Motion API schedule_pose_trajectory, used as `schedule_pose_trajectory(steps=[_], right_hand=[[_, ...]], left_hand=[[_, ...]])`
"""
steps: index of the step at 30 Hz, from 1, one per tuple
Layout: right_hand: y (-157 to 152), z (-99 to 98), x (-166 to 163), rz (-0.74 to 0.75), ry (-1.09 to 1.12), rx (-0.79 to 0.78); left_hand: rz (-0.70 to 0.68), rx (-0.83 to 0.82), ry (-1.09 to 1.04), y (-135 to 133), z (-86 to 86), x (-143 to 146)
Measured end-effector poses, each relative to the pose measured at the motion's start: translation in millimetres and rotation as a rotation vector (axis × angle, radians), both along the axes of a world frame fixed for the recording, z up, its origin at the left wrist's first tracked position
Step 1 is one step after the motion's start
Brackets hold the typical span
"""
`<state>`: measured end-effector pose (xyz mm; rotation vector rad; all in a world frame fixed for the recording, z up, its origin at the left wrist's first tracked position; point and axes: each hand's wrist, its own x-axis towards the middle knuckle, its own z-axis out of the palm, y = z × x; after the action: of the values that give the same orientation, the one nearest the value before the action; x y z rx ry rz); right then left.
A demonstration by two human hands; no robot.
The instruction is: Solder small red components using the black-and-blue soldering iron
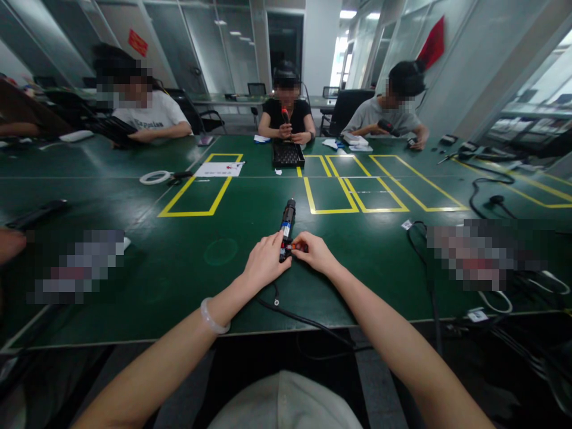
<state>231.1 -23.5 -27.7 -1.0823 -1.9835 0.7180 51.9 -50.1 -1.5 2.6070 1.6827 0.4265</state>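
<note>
- Currently: black tool [287, 219] lies mid-frame on green tabletop [187, 280]
- left hand [264, 262] clamped on its near end; right hand [318, 253] pinching small red part [298, 245]
- judgement: hold black tool flat and steady

Probably assembly workshop: green taped workbench [250, 199], glass partitions [210, 53].
</note>
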Motion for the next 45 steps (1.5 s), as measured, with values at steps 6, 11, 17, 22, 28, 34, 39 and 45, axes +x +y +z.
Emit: schedule_pose_trajectory(steps=[6,11,17,22,28,34,39,45], right_hand=[[-1.0,0.2,-1.4,0.043,0.079,-0.062],[-2.5,4.1,-1.8,0.004,0.023,-0.050],[-4.1,5.6,-2.4,0.025,0.004,-0.015],[-3.8,4.3,-0.5,0.034,-0.006,0.003],[-2.9,3.1,2.0,0.080,0.008,0.007],[-4.1,2.8,2.8,0.077,-0.004,-0.004],[-3.9,1.3,3.7,0.062,-0.032,-0.002],[-2.3,0.3,7.2,0.023,-0.064,0.011]], left_hand=[[-0.002,0.002,-0.007,0.2,-1.0,-0.7],[-0.004,0.007,-0.013,0.3,-1.6,-1.1],[-0.008,0.016,-0.022,-0.5,-1.9,1.5],[0.026,0.023,-0.024,-1.4,-2.1,4.2],[0.111,0.016,0.013,-1.1,1.4,9.4],[0.130,0.025,0.043,0.8,3.2,10.1],[0.111,0.049,0.084,5.0,4.5,-1.4],[0.114,0.080,0.139,12.6,4.6,-32.3]])
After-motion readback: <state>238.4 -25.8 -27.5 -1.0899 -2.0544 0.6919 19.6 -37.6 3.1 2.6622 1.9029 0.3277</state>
